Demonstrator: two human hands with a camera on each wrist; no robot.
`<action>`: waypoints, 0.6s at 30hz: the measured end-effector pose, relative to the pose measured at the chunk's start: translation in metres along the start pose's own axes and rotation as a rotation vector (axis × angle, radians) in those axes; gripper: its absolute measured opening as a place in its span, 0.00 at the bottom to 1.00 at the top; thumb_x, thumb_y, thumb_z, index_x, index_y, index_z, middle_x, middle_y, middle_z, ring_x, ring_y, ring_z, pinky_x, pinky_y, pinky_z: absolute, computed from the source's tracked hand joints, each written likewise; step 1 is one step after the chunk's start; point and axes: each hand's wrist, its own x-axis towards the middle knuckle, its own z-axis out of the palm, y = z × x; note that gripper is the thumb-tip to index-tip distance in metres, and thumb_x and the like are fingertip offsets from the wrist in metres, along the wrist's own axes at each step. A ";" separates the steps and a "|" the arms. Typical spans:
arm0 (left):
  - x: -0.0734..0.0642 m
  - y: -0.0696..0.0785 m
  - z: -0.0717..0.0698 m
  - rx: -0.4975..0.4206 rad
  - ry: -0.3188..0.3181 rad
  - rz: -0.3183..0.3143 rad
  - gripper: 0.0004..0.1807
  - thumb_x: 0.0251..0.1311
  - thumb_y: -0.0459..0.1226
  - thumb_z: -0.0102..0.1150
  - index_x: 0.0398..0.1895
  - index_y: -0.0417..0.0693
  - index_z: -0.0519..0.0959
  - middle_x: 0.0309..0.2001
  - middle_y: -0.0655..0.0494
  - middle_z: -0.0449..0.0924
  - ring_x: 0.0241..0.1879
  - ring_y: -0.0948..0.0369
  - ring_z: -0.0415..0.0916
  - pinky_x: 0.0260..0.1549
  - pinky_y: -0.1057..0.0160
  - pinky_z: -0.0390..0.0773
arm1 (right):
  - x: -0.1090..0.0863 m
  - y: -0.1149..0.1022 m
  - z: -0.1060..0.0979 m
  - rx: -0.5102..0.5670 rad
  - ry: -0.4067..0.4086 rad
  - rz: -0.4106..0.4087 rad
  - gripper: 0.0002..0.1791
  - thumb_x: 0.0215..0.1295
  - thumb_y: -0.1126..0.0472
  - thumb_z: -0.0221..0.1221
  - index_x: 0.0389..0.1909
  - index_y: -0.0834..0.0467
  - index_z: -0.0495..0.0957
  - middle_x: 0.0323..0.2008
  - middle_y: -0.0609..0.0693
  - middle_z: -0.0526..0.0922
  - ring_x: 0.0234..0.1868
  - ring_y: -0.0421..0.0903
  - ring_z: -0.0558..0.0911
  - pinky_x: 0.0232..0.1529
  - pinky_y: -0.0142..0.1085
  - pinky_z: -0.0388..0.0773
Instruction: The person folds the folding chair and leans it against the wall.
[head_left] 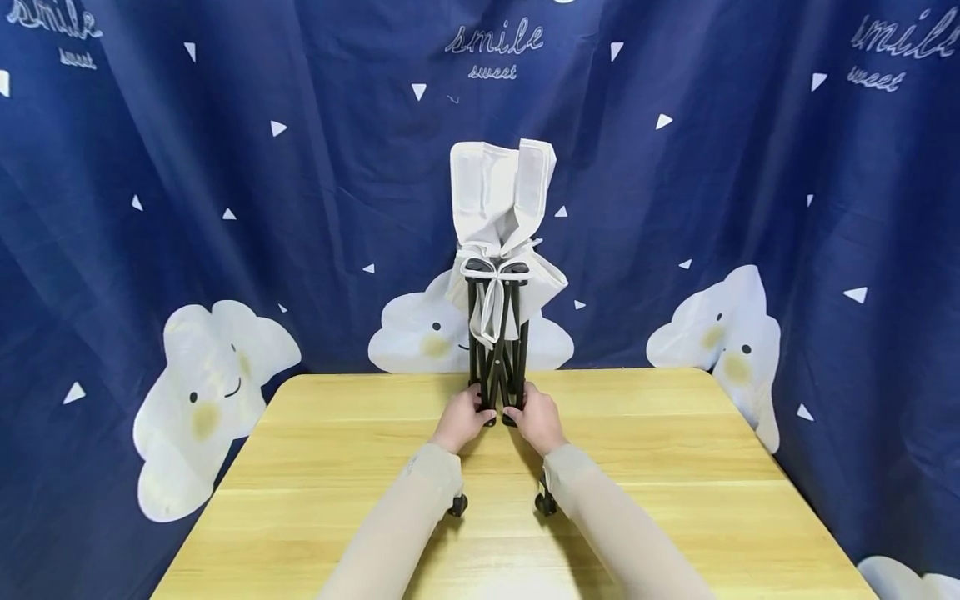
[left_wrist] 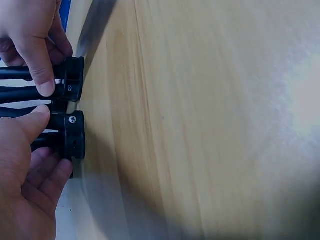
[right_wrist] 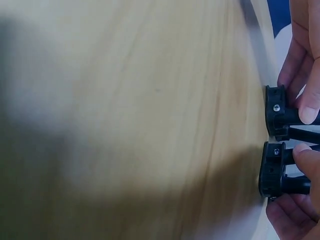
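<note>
A folded camp chair with white fabric and a black tube frame stands upright near the table's far edge. Its crossed legs are bunched close together. Low on the frame, my left hand grips the legs from the left, thumb in front. My right hand holds the opposite side the same way. In the left wrist view, two black plastic feet with screws show beside the thumbs. Those feet also appear in the right wrist view, side by side with a narrow gap.
The light wooden table has rounded far corners. Behind it hangs a dark blue curtain with clouds, white triangles and lettering. Small black devices sit under both wrists.
</note>
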 end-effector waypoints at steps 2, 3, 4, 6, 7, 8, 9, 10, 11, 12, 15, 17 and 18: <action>0.001 0.001 -0.001 0.007 0.009 0.005 0.17 0.65 0.32 0.75 0.53 0.35 0.82 0.40 0.39 0.92 0.41 0.46 0.91 0.44 0.49 0.90 | 0.002 0.000 0.001 -0.001 0.007 0.006 0.21 0.68 0.60 0.75 0.55 0.66 0.81 0.37 0.58 0.91 0.39 0.56 0.90 0.41 0.50 0.88; 0.001 0.001 -0.001 0.011 0.012 0.004 0.17 0.65 0.32 0.75 0.53 0.35 0.82 0.40 0.39 0.92 0.41 0.46 0.91 0.43 0.48 0.89 | 0.003 0.000 0.002 -0.005 0.009 0.013 0.21 0.68 0.60 0.75 0.55 0.65 0.81 0.38 0.58 0.91 0.40 0.57 0.90 0.42 0.51 0.88; 0.002 0.001 -0.002 0.011 0.009 -0.004 0.17 0.65 0.32 0.75 0.53 0.35 0.82 0.40 0.39 0.92 0.41 0.46 0.91 0.44 0.47 0.89 | 0.004 0.000 0.003 -0.012 0.011 0.017 0.21 0.68 0.60 0.75 0.55 0.65 0.81 0.38 0.58 0.91 0.40 0.57 0.90 0.42 0.51 0.88; 0.003 0.001 -0.002 0.010 0.007 -0.028 0.17 0.66 0.32 0.75 0.55 0.36 0.82 0.41 0.38 0.92 0.43 0.45 0.91 0.46 0.47 0.89 | 0.006 0.001 0.006 -0.023 0.013 0.028 0.21 0.68 0.60 0.75 0.56 0.65 0.81 0.39 0.59 0.91 0.41 0.58 0.90 0.43 0.51 0.88; 0.004 0.001 -0.002 0.010 0.005 -0.041 0.18 0.66 0.32 0.74 0.55 0.36 0.82 0.42 0.38 0.92 0.44 0.45 0.91 0.47 0.46 0.89 | 0.007 0.001 0.007 -0.026 0.014 0.031 0.21 0.68 0.60 0.75 0.56 0.65 0.80 0.40 0.59 0.91 0.42 0.58 0.90 0.44 0.51 0.88; 0.005 0.001 -0.003 0.009 0.003 -0.059 0.18 0.66 0.33 0.74 0.56 0.37 0.82 0.43 0.38 0.92 0.45 0.44 0.90 0.48 0.46 0.89 | 0.007 0.001 0.009 -0.025 0.012 0.037 0.22 0.68 0.60 0.75 0.56 0.65 0.80 0.41 0.60 0.91 0.43 0.59 0.90 0.44 0.52 0.88; 0.005 0.000 -0.003 0.014 0.000 -0.073 0.19 0.66 0.33 0.74 0.57 0.37 0.82 0.43 0.38 0.92 0.46 0.44 0.90 0.49 0.46 0.89 | 0.008 0.000 0.010 -0.026 0.010 0.042 0.22 0.69 0.60 0.74 0.57 0.65 0.80 0.42 0.61 0.91 0.44 0.60 0.90 0.45 0.53 0.88; 0.006 0.000 -0.003 0.020 0.000 -0.084 0.19 0.66 0.33 0.75 0.57 0.37 0.83 0.44 0.38 0.91 0.46 0.44 0.90 0.50 0.46 0.89 | 0.009 0.000 0.011 -0.024 0.010 0.047 0.23 0.69 0.60 0.74 0.58 0.65 0.80 0.43 0.63 0.91 0.45 0.62 0.90 0.46 0.54 0.88; 0.007 0.000 -0.003 0.026 0.002 -0.092 0.19 0.66 0.34 0.75 0.57 0.37 0.83 0.44 0.38 0.91 0.47 0.44 0.90 0.50 0.46 0.89 | 0.009 -0.001 0.012 -0.023 0.008 0.053 0.24 0.69 0.60 0.74 0.60 0.66 0.79 0.45 0.64 0.90 0.47 0.63 0.90 0.47 0.55 0.88; 0.007 0.001 -0.003 0.027 0.003 -0.100 0.19 0.66 0.34 0.75 0.57 0.37 0.83 0.45 0.38 0.91 0.48 0.43 0.90 0.51 0.45 0.89 | 0.010 -0.001 0.013 -0.023 0.007 0.059 0.24 0.70 0.60 0.74 0.61 0.66 0.79 0.47 0.65 0.90 0.48 0.64 0.90 0.49 0.56 0.88; 0.009 0.001 -0.004 0.019 0.006 -0.112 0.20 0.66 0.33 0.74 0.58 0.36 0.83 0.46 0.37 0.91 0.49 0.42 0.90 0.52 0.46 0.89 | 0.011 -0.002 0.015 -0.024 -0.001 0.077 0.27 0.71 0.60 0.72 0.65 0.66 0.77 0.52 0.67 0.89 0.53 0.66 0.89 0.54 0.58 0.87; 0.009 0.001 -0.004 0.010 0.013 -0.113 0.20 0.66 0.33 0.74 0.58 0.35 0.82 0.46 0.37 0.91 0.50 0.42 0.90 0.52 0.45 0.89 | 0.012 -0.003 0.014 -0.017 -0.010 0.086 0.29 0.71 0.60 0.72 0.67 0.67 0.76 0.54 0.68 0.88 0.55 0.67 0.88 0.56 0.59 0.87; 0.009 0.000 -0.004 0.004 0.014 -0.110 0.20 0.65 0.32 0.74 0.58 0.35 0.82 0.46 0.36 0.91 0.50 0.41 0.90 0.52 0.45 0.89 | 0.012 -0.004 0.014 -0.014 -0.016 0.088 0.29 0.71 0.61 0.72 0.68 0.67 0.75 0.54 0.69 0.88 0.55 0.67 0.88 0.57 0.58 0.87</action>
